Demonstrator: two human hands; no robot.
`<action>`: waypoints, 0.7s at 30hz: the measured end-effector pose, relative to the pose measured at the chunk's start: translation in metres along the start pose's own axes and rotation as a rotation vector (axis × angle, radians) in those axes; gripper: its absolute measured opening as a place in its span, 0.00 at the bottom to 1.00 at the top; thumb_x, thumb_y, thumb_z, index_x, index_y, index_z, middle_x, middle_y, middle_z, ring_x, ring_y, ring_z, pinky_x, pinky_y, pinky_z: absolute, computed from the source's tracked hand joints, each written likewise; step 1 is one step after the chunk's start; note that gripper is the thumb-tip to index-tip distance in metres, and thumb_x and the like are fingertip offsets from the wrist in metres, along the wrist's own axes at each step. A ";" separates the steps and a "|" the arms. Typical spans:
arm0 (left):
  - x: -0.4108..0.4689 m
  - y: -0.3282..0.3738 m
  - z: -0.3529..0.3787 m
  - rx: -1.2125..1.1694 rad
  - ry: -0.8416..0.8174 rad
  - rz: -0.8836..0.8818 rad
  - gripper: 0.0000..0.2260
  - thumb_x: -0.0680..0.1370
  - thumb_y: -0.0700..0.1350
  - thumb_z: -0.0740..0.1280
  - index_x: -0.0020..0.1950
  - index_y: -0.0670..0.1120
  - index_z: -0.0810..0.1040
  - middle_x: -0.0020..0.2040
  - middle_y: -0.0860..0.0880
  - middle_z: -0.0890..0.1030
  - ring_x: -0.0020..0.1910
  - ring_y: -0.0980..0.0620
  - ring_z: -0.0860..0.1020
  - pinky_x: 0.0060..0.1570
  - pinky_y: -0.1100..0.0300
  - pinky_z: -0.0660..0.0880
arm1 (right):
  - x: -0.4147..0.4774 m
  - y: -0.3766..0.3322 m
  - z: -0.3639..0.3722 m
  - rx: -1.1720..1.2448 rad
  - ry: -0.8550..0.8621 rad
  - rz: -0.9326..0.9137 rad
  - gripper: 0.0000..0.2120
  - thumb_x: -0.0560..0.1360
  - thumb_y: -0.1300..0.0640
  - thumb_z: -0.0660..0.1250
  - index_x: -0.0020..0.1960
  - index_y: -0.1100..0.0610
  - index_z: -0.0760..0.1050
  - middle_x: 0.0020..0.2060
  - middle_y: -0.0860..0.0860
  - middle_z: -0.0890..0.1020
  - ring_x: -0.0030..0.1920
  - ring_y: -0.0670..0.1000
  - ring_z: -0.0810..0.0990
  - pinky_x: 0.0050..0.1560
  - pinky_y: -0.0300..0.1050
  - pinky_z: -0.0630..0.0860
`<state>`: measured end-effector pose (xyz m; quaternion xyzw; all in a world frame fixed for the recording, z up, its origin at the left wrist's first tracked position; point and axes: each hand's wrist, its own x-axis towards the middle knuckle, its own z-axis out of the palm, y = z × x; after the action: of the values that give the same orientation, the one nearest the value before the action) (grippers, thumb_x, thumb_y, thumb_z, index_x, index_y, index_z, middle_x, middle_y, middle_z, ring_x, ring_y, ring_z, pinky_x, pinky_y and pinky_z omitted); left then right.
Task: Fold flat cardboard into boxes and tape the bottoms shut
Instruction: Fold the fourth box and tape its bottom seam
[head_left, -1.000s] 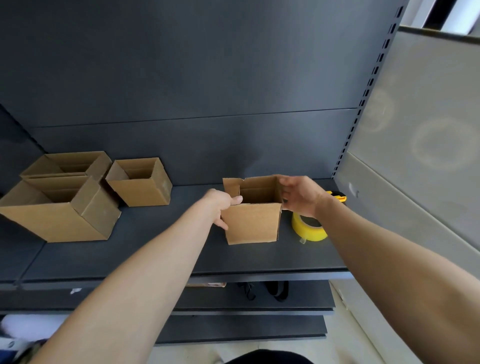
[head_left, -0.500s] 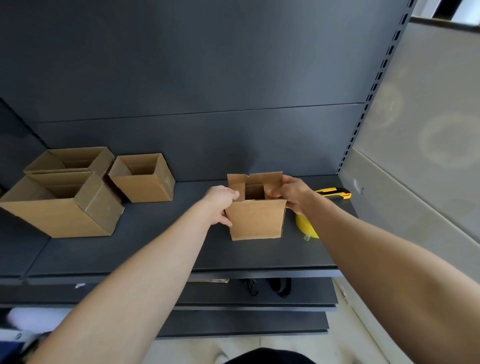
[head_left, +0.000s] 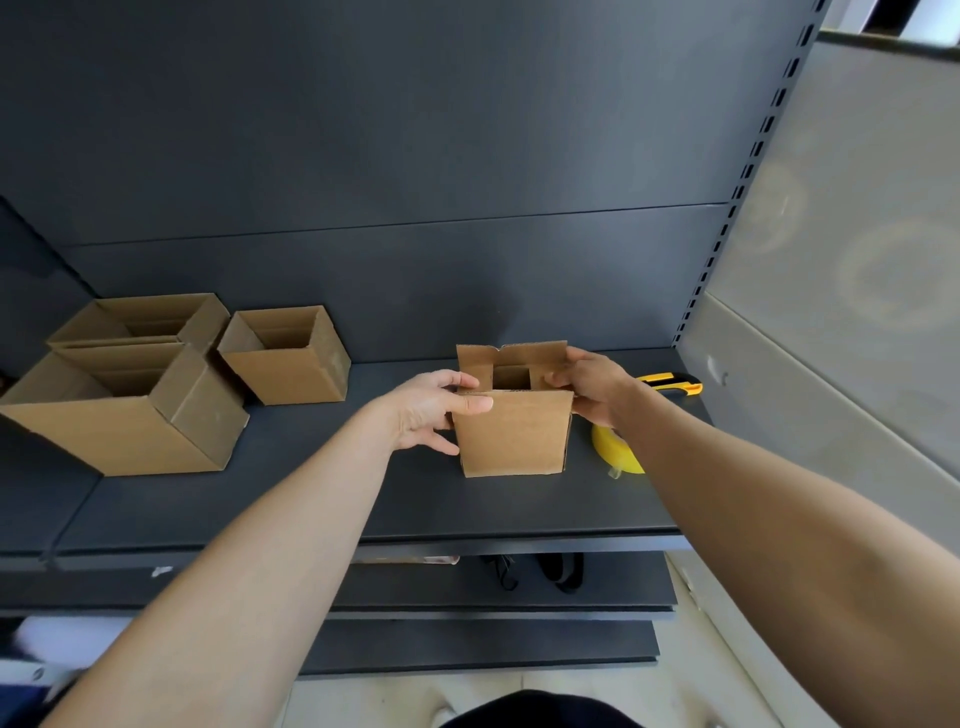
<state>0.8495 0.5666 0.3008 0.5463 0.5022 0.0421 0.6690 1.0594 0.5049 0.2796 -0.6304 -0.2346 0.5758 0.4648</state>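
We hold a small cardboard box (head_left: 511, 434) at the centre of the frame, standing upright on a dark grey metal shelf (head_left: 311, 499). Its back flap stands up and its side flaps are folded inward around a square opening. Our left hand (head_left: 426, 410) grips the box's upper left corner, with the thumb laid along the front panel's top edge and the fingers curled round the side. Our right hand (head_left: 592, 384) grips the upper right corner, with the fingers curled over the inner flap.

Just right of the box, a yellow tape roll (head_left: 615, 452) lies on the shelf, partly hidden by our right forearm. Behind the forearm, near the shelf's back right corner, lies a yellow-and-black utility knife (head_left: 672, 383).

At the left of the frame three more boxes sit on the same shelf, all open at the top. A large box (head_left: 119, 415) is nearest us, a second box (head_left: 145, 319) sits behind it against the wall, and a medium box (head_left: 285, 358) is beside them.

A dark back panel (head_left: 415, 156) made of horizontal sections fills the top of the frame. A slotted upright (head_left: 753, 171) runs down its right edge, and a pale grey side panel (head_left: 857, 234) stands beyond it. Lower shelves (head_left: 467, 587) step out beneath the work surface, with a light floor (head_left: 519, 696) showing at the bottom.
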 end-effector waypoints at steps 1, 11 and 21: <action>0.000 0.000 0.002 0.000 0.033 0.006 0.21 0.71 0.42 0.75 0.62 0.48 0.75 0.66 0.46 0.72 0.65 0.39 0.71 0.57 0.37 0.74 | 0.000 0.002 -0.001 0.044 -0.033 0.002 0.16 0.80 0.66 0.56 0.64 0.55 0.73 0.57 0.57 0.78 0.57 0.58 0.78 0.58 0.54 0.77; 0.005 0.006 0.024 0.113 0.304 0.067 0.14 0.72 0.41 0.74 0.55 0.43 0.76 0.54 0.47 0.76 0.55 0.45 0.74 0.46 0.44 0.79 | 0.004 0.000 0.000 0.217 -0.013 0.100 0.29 0.70 0.36 0.68 0.63 0.54 0.70 0.57 0.55 0.79 0.55 0.57 0.80 0.52 0.54 0.79; 0.006 0.000 0.023 0.090 0.338 0.094 0.32 0.72 0.42 0.74 0.67 0.52 0.58 0.62 0.48 0.66 0.57 0.46 0.73 0.42 0.49 0.81 | 0.012 0.014 0.002 0.080 0.018 0.004 0.09 0.77 0.63 0.64 0.51 0.52 0.78 0.55 0.56 0.80 0.55 0.57 0.78 0.61 0.53 0.76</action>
<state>0.8689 0.5545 0.2948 0.5838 0.5827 0.1421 0.5473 1.0569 0.5094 0.2613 -0.6168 -0.2060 0.5800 0.4907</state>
